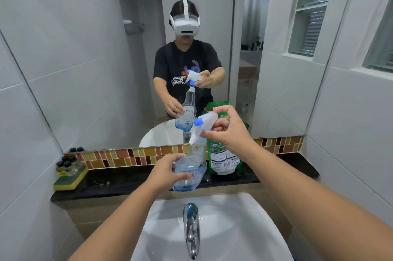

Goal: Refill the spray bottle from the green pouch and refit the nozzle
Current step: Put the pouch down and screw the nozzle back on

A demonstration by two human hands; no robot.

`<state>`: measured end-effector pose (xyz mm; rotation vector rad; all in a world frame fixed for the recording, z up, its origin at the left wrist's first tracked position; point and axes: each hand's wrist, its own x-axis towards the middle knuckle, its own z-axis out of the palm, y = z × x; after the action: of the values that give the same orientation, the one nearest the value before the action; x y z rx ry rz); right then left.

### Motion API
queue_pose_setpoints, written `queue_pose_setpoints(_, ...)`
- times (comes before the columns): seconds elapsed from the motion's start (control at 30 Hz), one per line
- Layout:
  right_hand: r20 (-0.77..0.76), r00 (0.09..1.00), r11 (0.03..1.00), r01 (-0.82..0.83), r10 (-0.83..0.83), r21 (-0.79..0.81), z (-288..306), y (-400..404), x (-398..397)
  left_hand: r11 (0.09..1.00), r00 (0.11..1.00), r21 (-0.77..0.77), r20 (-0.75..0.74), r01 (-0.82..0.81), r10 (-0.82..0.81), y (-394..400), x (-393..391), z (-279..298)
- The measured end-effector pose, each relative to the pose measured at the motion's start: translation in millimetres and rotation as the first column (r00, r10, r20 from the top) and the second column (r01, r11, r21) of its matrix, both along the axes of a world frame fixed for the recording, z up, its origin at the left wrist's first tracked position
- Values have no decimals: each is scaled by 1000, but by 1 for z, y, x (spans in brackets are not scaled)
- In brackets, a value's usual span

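A clear spray bottle (192, 167) with a little blue liquid at its bottom is held tilted over the dark ledge by my left hand (167, 172), which grips its body. My right hand (228, 131) is closed on the white nozzle (204, 124) with a blue tip, which sits at the bottle's neck. In the mirror the nozzle's blue collar appears just above the neck. The green pouch (223, 159) stands upright on the ledge right behind the bottle, partly hidden by my right hand.
A white sink (244, 228) with a chrome tap (191, 228) lies below my arms. The dark stone ledge (127, 182) carries a yellow-green sponge (70, 180) and several small black-capped bottles (67, 166) at its left end. A mirror (106, 58) fills the wall ahead.
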<state>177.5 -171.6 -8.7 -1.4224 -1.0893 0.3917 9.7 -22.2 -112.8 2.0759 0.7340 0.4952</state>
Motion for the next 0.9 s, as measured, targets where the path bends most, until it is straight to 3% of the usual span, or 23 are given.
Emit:
queue_pose_setpoints(0.67,74,992,995,-101,101,-9,7,17,-5,998,999,-55,44,1,1,0,3,15)
queue_pose_setpoints(0.9,194,977,995,93,-85,-36,3,28,-14,1000,999,-27,44,-11,12,4,0,8)
